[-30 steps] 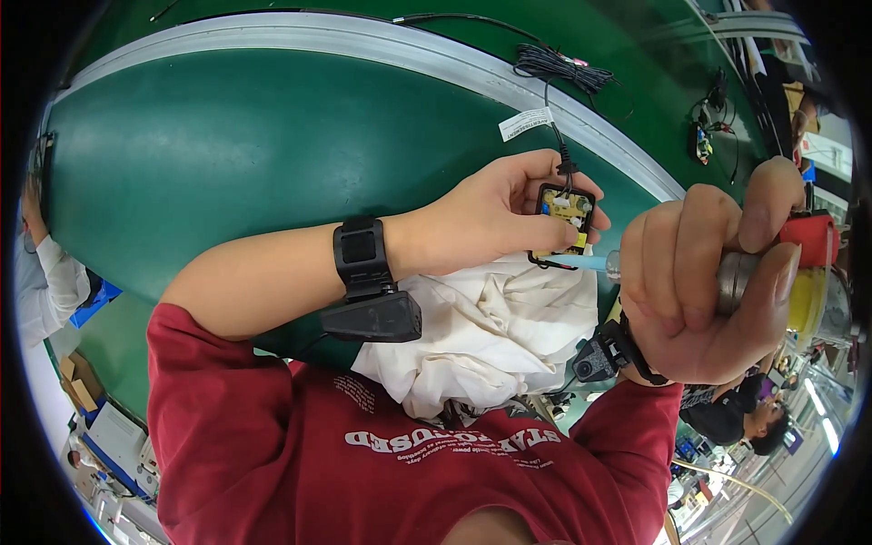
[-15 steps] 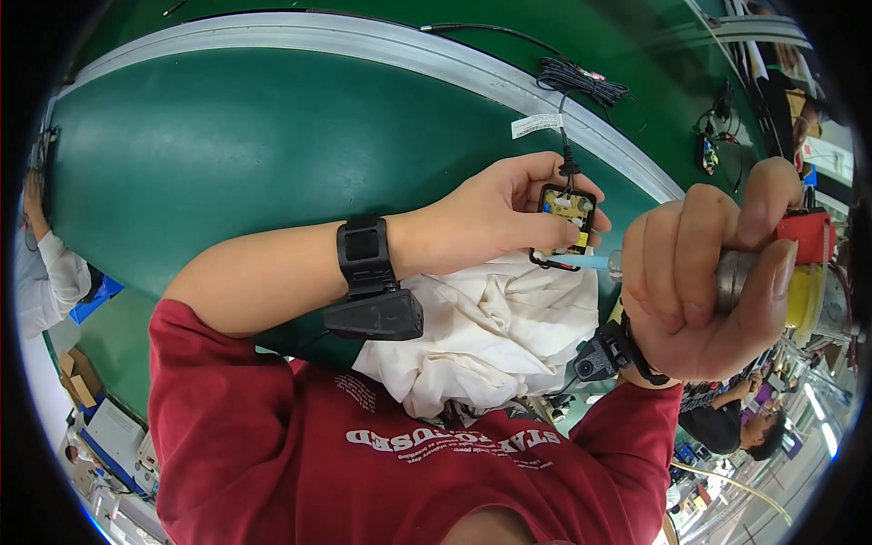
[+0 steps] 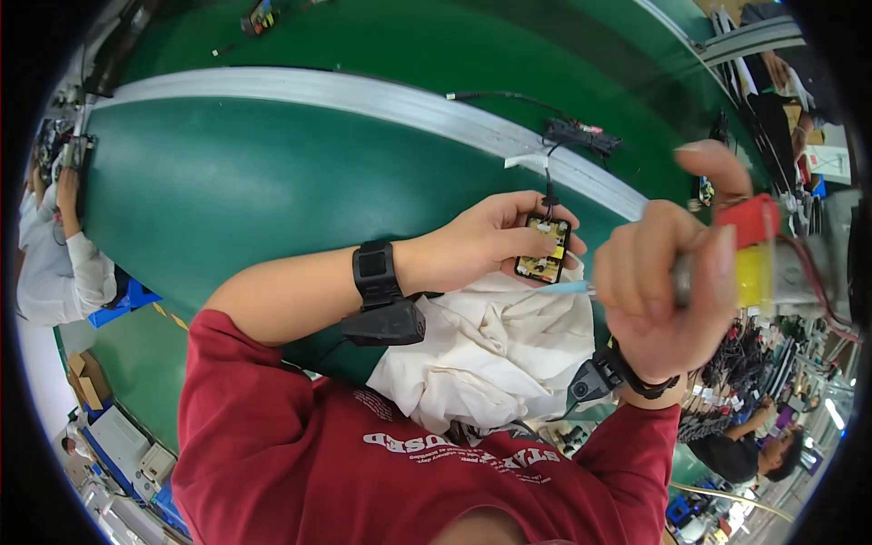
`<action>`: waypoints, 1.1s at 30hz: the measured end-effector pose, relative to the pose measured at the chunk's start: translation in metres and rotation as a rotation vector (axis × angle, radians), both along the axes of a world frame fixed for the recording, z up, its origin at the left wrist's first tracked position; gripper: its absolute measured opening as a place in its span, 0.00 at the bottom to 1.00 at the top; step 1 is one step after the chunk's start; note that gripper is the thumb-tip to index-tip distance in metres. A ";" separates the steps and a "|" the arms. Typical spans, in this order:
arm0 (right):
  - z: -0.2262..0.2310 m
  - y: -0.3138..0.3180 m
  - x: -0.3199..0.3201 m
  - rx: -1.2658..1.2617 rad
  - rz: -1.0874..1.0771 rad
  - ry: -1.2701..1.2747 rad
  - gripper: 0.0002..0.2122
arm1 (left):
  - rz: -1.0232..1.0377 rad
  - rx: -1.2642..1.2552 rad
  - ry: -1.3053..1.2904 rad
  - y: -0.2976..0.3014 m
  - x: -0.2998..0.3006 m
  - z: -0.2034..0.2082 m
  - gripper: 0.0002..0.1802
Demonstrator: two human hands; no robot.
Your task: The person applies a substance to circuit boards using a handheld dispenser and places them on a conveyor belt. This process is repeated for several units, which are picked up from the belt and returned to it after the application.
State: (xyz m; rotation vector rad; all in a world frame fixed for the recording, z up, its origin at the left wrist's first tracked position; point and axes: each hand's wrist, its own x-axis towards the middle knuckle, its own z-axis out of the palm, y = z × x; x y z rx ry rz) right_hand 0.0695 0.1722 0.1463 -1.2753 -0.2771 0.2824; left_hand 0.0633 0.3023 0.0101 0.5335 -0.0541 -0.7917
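Note:
My left hand (image 3: 495, 238) grips a small open black case with a circuit board (image 3: 547, 245) inside, thumb across its face. A black cable leaves the case's far end and carries a white label. My right hand (image 3: 649, 277), slightly blurred, is closed around a cylindrical hand tool (image 3: 752, 274) with a red piece, a yellow band and wires; the index finger is lifted off. The tool's light blue tip (image 3: 570, 287) points left, close to the board's near end; I cannot tell whether they touch. White crumpled cloth (image 3: 495, 350) lies below both hands.
A metal rail (image 3: 363, 89) crosses beyond the green tabletop (image 3: 227, 173). The bundled black cable (image 3: 583, 138) lies past that rail on a green surface, with another circuit board (image 3: 259, 18) at the far left. People work at both sides.
Both hands have shifted slightly left, and the case sits lower in view. My right index finger has lifted from the red piece. The tip has moved from over the case to its near edge.

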 end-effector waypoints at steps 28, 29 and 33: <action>-0.011 -0.003 -0.021 0.061 0.103 -0.074 0.12 | 0.289 1.303 -0.835 -0.005 0.157 0.010 0.26; -0.011 -0.002 -0.021 0.063 0.107 -0.070 0.12 | 0.318 1.446 -0.930 -0.002 0.155 0.015 0.25; -0.008 0.001 -0.020 0.065 0.078 -0.082 0.11 | 0.353 1.620 -1.056 0.022 0.149 0.016 0.27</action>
